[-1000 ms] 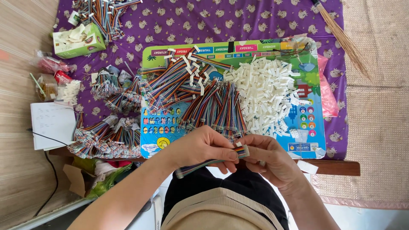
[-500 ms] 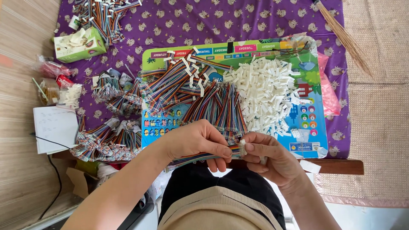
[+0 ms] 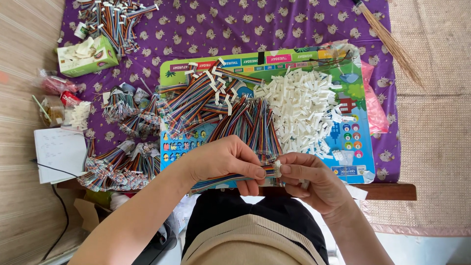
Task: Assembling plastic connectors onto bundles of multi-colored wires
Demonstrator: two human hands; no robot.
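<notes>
1. Left fingers (image 3: 252, 172) pressed together around the end of a rainbow ribbon cable (image 3: 230, 177), thumb on top, pinching it flat just short of its tip.
2. Right fingers (image 3: 289, 169) curled in from 3 o'clock, pinching a small white connector (image 3: 277, 169) right at the cable's tip; whether fully seated, cannot tell.
3. Left hand (image 3: 223, 159) knuckles-up with forearm running down to 7 o'clock; right hand (image 3: 314, 181) palm turned inward, wrist dropping to 5 o'clock; both close above the near table edge (image 3: 392, 189).
4. At 12 o'clock from the hands, a loose fan of bare cables (image 3: 240, 120) awaiting ends, and at 1 o'clock a heap of white connectors (image 3: 304, 110), still large, both on a colourful chart board (image 3: 360, 169).
5. At 9 to 10 o'clock, tied bundles of fitted cables (image 3: 120, 162) stacked on the purple cloth (image 3: 294, 22): a fair share done, plenty left, judging by the piles.
6. Farther out at 10 o'clock, a green box (image 3: 88, 56).
</notes>
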